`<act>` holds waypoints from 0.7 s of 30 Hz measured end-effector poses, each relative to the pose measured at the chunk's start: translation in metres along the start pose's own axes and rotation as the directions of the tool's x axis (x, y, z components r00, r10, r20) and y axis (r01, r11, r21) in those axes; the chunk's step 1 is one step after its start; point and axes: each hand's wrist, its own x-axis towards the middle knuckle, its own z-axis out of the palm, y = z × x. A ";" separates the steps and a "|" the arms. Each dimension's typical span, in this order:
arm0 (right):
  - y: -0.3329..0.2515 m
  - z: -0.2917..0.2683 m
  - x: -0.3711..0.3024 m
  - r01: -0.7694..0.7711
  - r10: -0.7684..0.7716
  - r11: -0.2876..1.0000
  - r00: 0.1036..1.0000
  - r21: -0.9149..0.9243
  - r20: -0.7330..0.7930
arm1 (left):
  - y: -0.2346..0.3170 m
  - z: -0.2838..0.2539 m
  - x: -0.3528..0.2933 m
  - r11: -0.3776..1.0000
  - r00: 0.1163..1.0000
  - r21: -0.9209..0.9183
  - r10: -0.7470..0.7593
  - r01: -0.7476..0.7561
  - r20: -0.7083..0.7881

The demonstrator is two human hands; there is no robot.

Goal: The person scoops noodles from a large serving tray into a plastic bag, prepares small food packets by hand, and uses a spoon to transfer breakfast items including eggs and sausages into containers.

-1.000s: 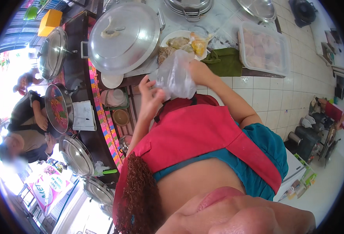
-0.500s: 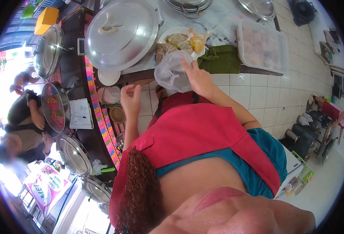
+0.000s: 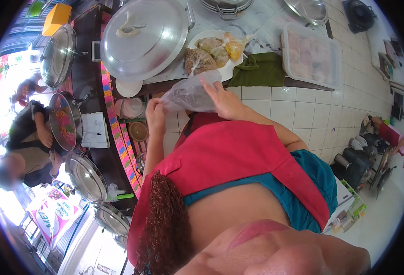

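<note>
A clear plastic bag [image 3: 190, 94] stretches between my hands in front of the table edge. My left hand [image 3: 155, 118] pinches its left end with closed fingers. At its right end, my right hand [image 3: 225, 100] has the bag between thumb and fingers, the forefinger and middle finger reaching out over it. Just beyond the bag stands a white plate [image 3: 228, 68] carrying tied plastic bags of food: a brownish one [image 3: 199, 62], a greenish one [image 3: 211, 46] and a yellow one [image 3: 234, 47].
A large lidded metal pot [image 3: 144, 39] stands at the far left of the table. Right of the plate lie a green cloth [image 3: 259, 69] and a clear plastic container [image 3: 311, 57] of pale pieces. Lidded pans [image 3: 86, 176] and an open notebook [image 3: 95, 130] line the left counter, with a person [image 3: 30, 133] beyond.
My left hand has moved slightly toward the bag and taken hold of its left end. The bag, earlier hanging from my right hand, is now drawn out sideways to the left.
</note>
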 end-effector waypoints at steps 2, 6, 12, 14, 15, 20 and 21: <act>0.002 0.006 0.001 0.022 -0.023 0.998 1.000 0.054 0.018 | 0.005 0.001 -0.001 0.813 0.958 -0.507 -0.230 0.285 0.169; 0.047 0.021 0.022 0.040 -0.039 0.975 0.999 0.218 -0.011 | 0.009 -0.018 -0.004 0.586 0.692 -0.496 -0.161 0.641 0.704; 0.120 -0.040 0.054 0.068 0.132 0.759 0.958 0.648 -0.255 | 0.051 -0.008 -0.023 0.980 0.959 0.188 -0.112 0.063 0.260; 0.159 -0.059 0.081 0.071 -0.031 0.997 0.729 0.030 -0.684 | 0.066 0.004 -0.019 0.979 0.982 0.203 -0.068 0.031 0.176; 0.168 -0.058 0.091 0.065 -0.026 0.997 0.728 0.032 -0.685 | 0.073 0.011 -0.018 0.983 0.985 0.183 -0.019 -0.013 0.173; 0.182 -0.066 0.118 -0.496 0.422 0.818 0.862 -0.293 -0.282 | 0.129 0.053 -0.003 0.963 0.958 0.189 0.142 -0.192 0.250; 0.181 -0.067 0.114 -0.500 0.424 0.817 0.859 -0.288 -0.288 | 0.144 0.063 0.003 0.973 0.960 0.168 0.109 -0.156 0.256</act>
